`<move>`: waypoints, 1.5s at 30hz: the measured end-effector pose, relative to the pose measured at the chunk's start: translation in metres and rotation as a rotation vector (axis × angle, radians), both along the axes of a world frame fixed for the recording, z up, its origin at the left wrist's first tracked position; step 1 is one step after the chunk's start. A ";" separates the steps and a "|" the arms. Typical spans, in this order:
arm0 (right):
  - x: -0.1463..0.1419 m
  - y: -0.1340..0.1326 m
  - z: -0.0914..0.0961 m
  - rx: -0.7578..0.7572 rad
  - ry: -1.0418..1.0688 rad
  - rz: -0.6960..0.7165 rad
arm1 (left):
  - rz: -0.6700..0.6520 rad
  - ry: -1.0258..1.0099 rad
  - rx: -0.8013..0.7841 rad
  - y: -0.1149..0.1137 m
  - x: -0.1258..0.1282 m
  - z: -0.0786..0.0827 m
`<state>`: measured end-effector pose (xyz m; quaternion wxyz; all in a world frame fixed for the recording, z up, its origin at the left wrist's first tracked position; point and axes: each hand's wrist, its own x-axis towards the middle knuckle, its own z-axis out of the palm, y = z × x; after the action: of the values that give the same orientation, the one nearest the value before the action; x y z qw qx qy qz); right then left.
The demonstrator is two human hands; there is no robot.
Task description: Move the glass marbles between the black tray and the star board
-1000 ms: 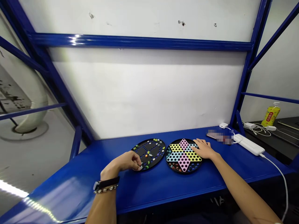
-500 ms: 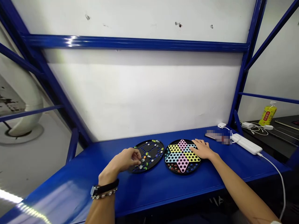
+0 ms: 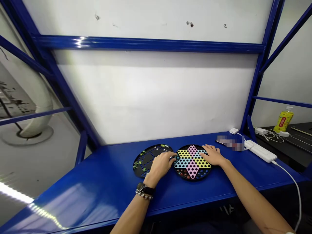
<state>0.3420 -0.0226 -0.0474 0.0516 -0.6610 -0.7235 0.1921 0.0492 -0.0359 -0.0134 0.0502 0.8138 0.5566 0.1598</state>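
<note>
A round Chinese checkers board (image 3: pixel 192 162) with a pink, yellow and blue star lies on the blue table. Red and blue marbles (image 3: pixel 203 174) sit in its front rim compartments. On its upper right side my right hand (image 3: pixel 213 155) rests with fingers stretched out. To the left is a round black tray (image 3: pixel 146 159) with holes; green-swirled marbles (image 3: pixel 143 152) and a few white ones lie on it. My left hand (image 3: pixel 162 164) reaches over this tray to the board's left rim. Its thumb and fingers are pinched; what is between them is too small to tell.
Behind the board lie a phone (image 3: pixel 229 143), partly blurred out, and a white power strip (image 3: pixel 260 151) with a cable. A blue metal frame (image 3: pixel 151 44) and a white wall stand at the back. A yellow-labelled bottle (image 3: pixel 284 120) is on a dark surface at right.
My left hand has moved right, from over the black tray to the board's left rim. My right hand stays on the board. The view has shifted slightly.
</note>
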 end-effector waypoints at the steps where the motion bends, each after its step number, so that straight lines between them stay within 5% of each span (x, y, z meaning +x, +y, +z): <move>1: 0.000 0.000 0.000 0.002 0.005 -0.001 | -0.028 -0.001 -0.007 0.000 -0.002 -0.002; 14: -0.002 -0.003 0.005 -0.010 -0.013 -0.001 | -0.233 -0.160 0.008 -0.009 0.001 -0.003; 22: -0.001 -0.002 0.003 -0.016 -0.031 0.002 | -0.091 -0.077 0.019 -0.009 -0.002 -0.003; 30: -0.001 -0.003 0.004 -0.005 0.015 0.001 | -0.137 -0.090 -0.005 -0.009 -0.002 -0.002; 39: -0.004 -0.004 0.003 0.000 -0.008 0.003 | 0.132 -0.187 0.070 0.033 -0.068 0.011; 45: -0.004 -0.004 0.003 0.001 0.010 -0.006 | 0.071 0.046 -0.122 0.077 -0.051 0.000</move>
<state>0.3379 -0.0263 -0.0447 0.0562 -0.6622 -0.7214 0.1948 -0.0021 0.0407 -0.0136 0.0811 0.7925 0.5946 0.1085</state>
